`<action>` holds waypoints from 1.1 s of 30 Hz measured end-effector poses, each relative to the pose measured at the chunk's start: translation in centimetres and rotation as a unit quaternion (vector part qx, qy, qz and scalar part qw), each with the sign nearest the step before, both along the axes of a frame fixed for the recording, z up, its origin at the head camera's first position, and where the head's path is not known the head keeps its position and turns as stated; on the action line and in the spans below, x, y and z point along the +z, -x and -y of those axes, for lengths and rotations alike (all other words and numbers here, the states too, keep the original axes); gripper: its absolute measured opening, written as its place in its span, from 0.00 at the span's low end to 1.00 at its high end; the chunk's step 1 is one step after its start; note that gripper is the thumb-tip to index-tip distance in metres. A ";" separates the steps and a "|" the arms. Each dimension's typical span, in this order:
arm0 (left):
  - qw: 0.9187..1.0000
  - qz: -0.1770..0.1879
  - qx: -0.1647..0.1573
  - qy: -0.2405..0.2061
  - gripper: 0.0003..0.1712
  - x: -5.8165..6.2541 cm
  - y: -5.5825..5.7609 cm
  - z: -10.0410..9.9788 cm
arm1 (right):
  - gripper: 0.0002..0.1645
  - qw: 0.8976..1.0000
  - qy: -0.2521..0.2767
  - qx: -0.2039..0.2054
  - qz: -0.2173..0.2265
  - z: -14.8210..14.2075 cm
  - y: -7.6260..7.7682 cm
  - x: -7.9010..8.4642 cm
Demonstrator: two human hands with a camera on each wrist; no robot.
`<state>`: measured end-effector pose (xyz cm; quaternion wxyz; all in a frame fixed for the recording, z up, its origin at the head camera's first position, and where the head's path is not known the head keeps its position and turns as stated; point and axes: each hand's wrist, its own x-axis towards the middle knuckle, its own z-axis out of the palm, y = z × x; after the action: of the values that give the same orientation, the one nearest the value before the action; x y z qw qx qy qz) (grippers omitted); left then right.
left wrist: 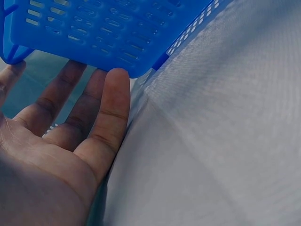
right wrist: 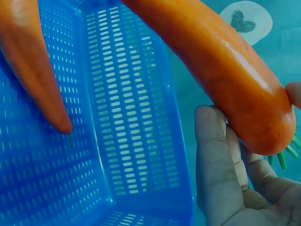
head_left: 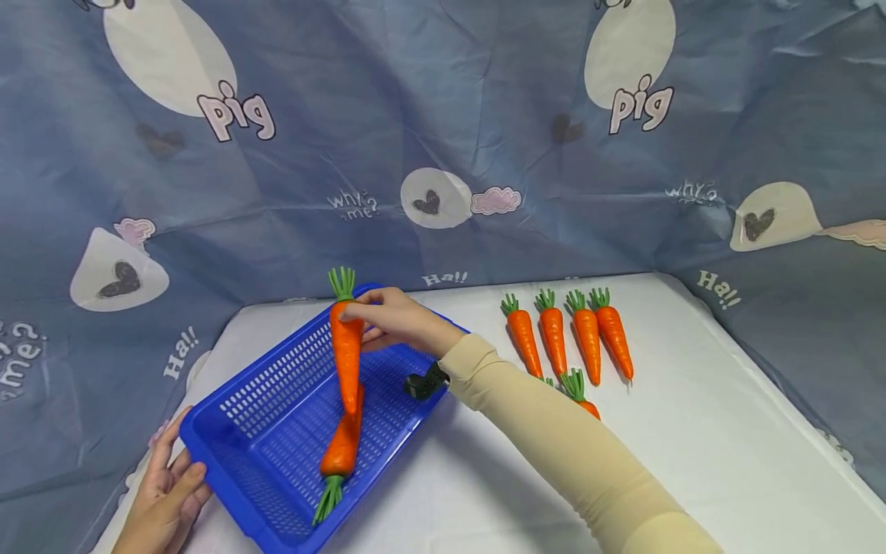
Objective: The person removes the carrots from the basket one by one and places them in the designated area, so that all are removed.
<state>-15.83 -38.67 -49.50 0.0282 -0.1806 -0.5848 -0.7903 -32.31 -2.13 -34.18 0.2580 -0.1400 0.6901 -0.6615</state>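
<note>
My right hand (head_left: 391, 319) pinches an orange carrot (head_left: 346, 354) near its leafy top, thumb on one side and fingers on the other. This carrot hangs tip down over a blue plastic basket (head_left: 273, 446) with slotted walls. Inside the basket lies another carrot (head_left: 339, 450), its green top toward the near side; the held carrot's tip overlaps it in the head view. My left hand (head_left: 166, 492) is at the basket's left end. In the left wrist view the fingers (left wrist: 115, 94) are nearly straight, with their tips at the basket's lower edge.
Several carrots (head_left: 552, 338) lie in a row on the white tablecloth (head_left: 664, 446) to the right, leaves away from me. Nearer, another carrot (head_left: 588, 408) is partly hidden by my right sleeve (head_left: 554, 446). A printed blue-grey cloth (head_left: 443, 100) hangs behind the table.
</note>
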 end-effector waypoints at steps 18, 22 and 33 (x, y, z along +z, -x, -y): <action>1.000 -0.002 0.003 -0.003 0.43 -0.3 0.0 0.3 | 0.24 0.999 -0.024 0.016 -0.023 -4.3 -0.2 0.6; 1.000 0.000 0.005 0.009 0.43 -0.2 0.0 0.4 | 0.23 0.999 -0.026 0.014 -0.022 -5.3 -0.1 0.4; 1.000 -0.007 -0.013 -0.004 0.43 -0.1 0.1 0.2 | 0.24 0.998 -0.046 0.018 -0.043 -7.9 -0.3 0.7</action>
<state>-15.89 -38.89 -49.62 0.0225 -0.1932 -0.5792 -0.7916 -31.98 5.72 -33.53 0.2461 -0.1683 0.7278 -0.6176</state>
